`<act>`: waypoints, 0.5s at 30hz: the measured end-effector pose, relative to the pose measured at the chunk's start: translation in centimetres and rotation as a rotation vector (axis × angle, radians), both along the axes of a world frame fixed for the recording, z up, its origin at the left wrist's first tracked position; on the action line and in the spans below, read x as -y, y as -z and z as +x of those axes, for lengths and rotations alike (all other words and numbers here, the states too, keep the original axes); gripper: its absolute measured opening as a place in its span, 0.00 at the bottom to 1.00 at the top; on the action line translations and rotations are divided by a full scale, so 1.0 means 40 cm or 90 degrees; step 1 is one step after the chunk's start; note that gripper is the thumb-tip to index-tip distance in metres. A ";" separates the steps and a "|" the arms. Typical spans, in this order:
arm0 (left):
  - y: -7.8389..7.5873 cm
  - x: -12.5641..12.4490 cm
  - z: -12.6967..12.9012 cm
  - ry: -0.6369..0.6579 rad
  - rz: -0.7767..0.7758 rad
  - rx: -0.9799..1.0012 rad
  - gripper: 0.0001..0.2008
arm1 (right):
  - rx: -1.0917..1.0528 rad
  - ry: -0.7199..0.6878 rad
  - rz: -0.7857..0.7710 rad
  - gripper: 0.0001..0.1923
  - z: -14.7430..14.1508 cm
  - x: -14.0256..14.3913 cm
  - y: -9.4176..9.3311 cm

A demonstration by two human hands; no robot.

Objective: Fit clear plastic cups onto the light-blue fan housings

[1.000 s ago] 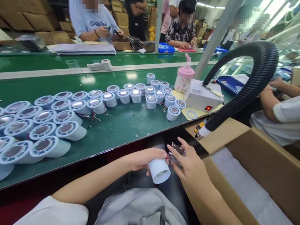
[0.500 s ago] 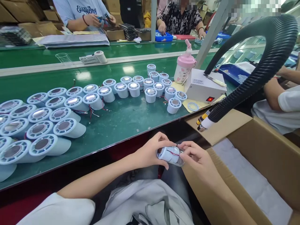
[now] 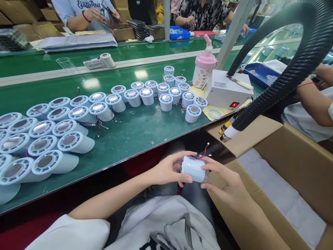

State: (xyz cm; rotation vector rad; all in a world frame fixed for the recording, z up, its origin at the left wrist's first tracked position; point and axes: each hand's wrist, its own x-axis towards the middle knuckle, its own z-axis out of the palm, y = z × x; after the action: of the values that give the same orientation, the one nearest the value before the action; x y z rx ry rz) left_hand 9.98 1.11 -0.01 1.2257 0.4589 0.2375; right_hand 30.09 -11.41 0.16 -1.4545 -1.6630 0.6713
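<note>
Over my lap, my left hand (image 3: 169,170) and my right hand (image 3: 223,180) both grip one white round housing (image 3: 194,169) lying on its side. Thin red and black wires (image 3: 204,153) stick up from its right end, and a clear part shows there under my right fingers. Several more white housings (image 3: 70,139) with shiny round centres lie in rows on the green bench (image 3: 135,133) in front of me, some with loose red wires.
An open cardboard box (image 3: 286,187) lined with white foam stands at my right. A black ribbed hose (image 3: 283,86) arches over it. A white control box (image 3: 226,92) with a red light and a pink bottle (image 3: 204,67) stand on the bench. Other people work across the belt and at my right.
The housing went from hanging open-end-down in my left hand to lying on its side, held by both hands. My right hand moved onto its right end, and the wires now stick up.
</note>
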 end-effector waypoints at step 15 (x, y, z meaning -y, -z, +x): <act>-0.043 -0.001 -0.015 0.044 0.270 0.033 0.38 | -0.248 -0.024 -0.164 0.20 0.004 0.015 -0.022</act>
State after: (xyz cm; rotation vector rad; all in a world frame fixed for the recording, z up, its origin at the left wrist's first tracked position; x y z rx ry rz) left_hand 9.39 1.17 1.70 1.6424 0.3286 0.3164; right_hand 30.26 -12.00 1.06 -1.3603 -1.3391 1.1456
